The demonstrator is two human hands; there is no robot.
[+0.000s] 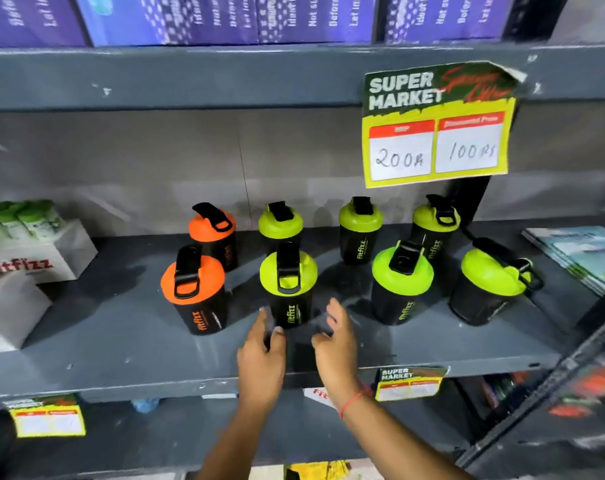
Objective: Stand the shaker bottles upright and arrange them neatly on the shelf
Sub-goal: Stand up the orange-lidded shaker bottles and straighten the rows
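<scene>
Several black shaker bottles stand upright in two rows on the grey shelf (121, 341). The front row holds an orange-lidded bottle (193, 292), a green-lidded bottle (289, 289) and two more green-lidded bottles (401, 282), (488, 285). Behind them are another orange-lidded one (214, 237) and three green-lidded ones (280, 225), (360, 230), (434, 226). My left hand (261, 362) and my right hand (337, 344) hover just in front of the front middle green bottle, one on each side. Both hands have fingers apart and hold nothing.
A yellow price sign (436, 126) hangs from the shelf above, over the right bottles. White Fitfizz boxes (34, 258) sit at the left of the shelf, and a stack of booklets (578, 254) lies at the right. Purple boxes (224, 19) fill the top shelf.
</scene>
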